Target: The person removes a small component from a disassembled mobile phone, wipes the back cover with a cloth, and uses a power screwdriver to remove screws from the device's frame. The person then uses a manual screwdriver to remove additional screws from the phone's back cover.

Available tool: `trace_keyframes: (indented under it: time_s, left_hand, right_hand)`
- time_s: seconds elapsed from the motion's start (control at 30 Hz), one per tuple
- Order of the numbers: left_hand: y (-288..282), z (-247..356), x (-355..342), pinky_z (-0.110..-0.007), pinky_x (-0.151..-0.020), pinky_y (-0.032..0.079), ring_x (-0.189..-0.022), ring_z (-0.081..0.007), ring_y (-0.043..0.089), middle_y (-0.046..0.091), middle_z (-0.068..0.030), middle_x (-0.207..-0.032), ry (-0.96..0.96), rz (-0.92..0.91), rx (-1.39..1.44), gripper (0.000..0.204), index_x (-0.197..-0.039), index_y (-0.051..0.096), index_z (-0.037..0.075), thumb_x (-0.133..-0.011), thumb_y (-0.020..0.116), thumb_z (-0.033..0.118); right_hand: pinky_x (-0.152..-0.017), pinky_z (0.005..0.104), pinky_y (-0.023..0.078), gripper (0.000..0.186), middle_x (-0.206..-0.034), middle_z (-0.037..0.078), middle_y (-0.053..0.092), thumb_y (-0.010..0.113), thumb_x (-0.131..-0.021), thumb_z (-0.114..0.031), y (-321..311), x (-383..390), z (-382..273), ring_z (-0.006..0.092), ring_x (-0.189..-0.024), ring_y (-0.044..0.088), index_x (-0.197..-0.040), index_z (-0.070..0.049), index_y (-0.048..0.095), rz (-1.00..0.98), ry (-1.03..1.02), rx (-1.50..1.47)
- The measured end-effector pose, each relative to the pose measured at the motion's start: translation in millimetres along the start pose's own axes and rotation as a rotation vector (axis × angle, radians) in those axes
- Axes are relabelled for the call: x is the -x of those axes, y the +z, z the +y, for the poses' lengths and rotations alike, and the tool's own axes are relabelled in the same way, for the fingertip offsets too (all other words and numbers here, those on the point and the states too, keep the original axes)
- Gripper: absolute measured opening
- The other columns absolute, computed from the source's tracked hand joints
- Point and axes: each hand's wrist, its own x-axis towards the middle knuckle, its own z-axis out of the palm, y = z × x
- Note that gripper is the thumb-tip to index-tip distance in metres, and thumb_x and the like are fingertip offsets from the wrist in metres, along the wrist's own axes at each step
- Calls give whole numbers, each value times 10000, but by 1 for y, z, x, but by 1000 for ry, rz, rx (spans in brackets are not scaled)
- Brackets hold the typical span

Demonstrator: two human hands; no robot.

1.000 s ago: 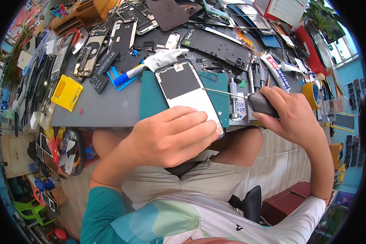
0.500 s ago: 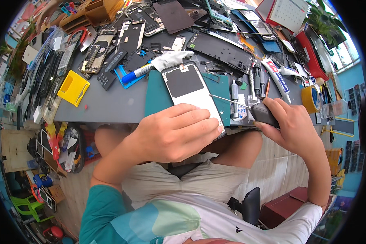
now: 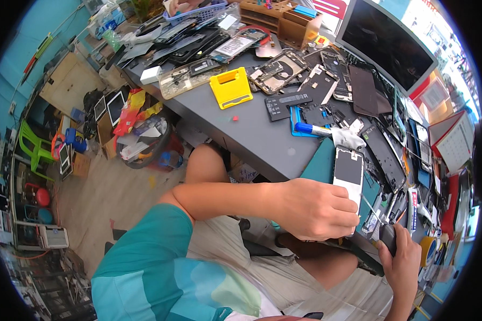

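My left hand (image 3: 318, 211) is closed over the lower half of an opened smartphone (image 3: 348, 166), fingers across its white and dark-grey inner face. The phone lies over a green mat (image 3: 318, 161) near the desk edge. In my right hand (image 3: 404, 265) is a tool with a thick black handle (image 3: 388, 239). Its thin metal shaft points toward the phone's right long edge; whether the tip touches, I cannot tell. Just beyond the phone's top end sits a crumpled white cloth (image 3: 348, 139), and beside it a blue-capped marker (image 3: 310, 128).
A grey desk (image 3: 198, 115) bears phone parts, a yellow stand (image 3: 230, 91) and a black battery (image 3: 281, 107). A monitor (image 3: 388, 45) stands at the back. Below the desk at left is a full waste bin (image 3: 168, 142). Another person's hand (image 3: 182, 4) shows at a blue basket.
The view has swung left, so the desk, phone and both hands appear farther right. My left hand stays on the phone, and my right hand keeps the black-handled tool.
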Motion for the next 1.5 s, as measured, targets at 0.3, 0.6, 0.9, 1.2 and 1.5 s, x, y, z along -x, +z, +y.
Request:
trace_keyframes:
  time_s: [0.3, 0.6, 0.9, 1.2, 1.5]
  left_hand:
    - [7, -2, 0, -367, -855, 541, -972, -238, 656, 632, -60, -992, 23, 67, -10, 222, -988, 748, 26, -894, 730, 226]
    - [-2, -1, -2, -374, -883, 543, -994, -243, 672, 658, -60, -1012, 7, 20, 32, 190, -998, 760, 48, -910, 728, 213]
    - [-6, 0, 0, -365, -886, 611, -1026, -233, 732, 728, -55, -1145, -81, -54, 34, 342, -1139, 804, 46, -809, 856, 119]
    - [-2, -1, -8, -378, -894, 620, -1040, -226, 739, 736, -51, -1150, -70, -72, 48, 402, -1161, 808, 51, -766, 848, 111]
    - [-3, -1, -8, -381, -878, 617, -1036, -231, 751, 736, -55, -1161, -86, -90, 61, 446, -1167, 816, 52, -725, 830, 115]
  right_hand:
    - [-722, 529, 491, 537, -1008, 218, 694, 817, -947, -261, 0, -9, 1, 450, -828, 682, -1348, 24, 601, 25, -27, -8]
    - [-720, 529, 488, 544, -1050, 212, 696, 805, -967, -273, -5, 3, -11, 445, -842, 685, -1374, 28, 606, 11, -11, 21]
    - [-694, 499, 550, 544, -1044, 185, 723, 824, -975, -369, -11, -4, -17, 414, -811, 716, -1332, 3, 650, 12, -32, 66]
    - [-679, 478, 561, 531, -1008, 167, 740, 836, -967, -382, -3, -7, -8, 385, -782, 724, -1297, -4, 662, 46, -1, 17]
    - [-680, 483, 558, 493, -989, 169, 731, 835, -965, -351, 1, -19, -2, 393, -771, 717, -1280, -14, 663, 71, -24, -8]
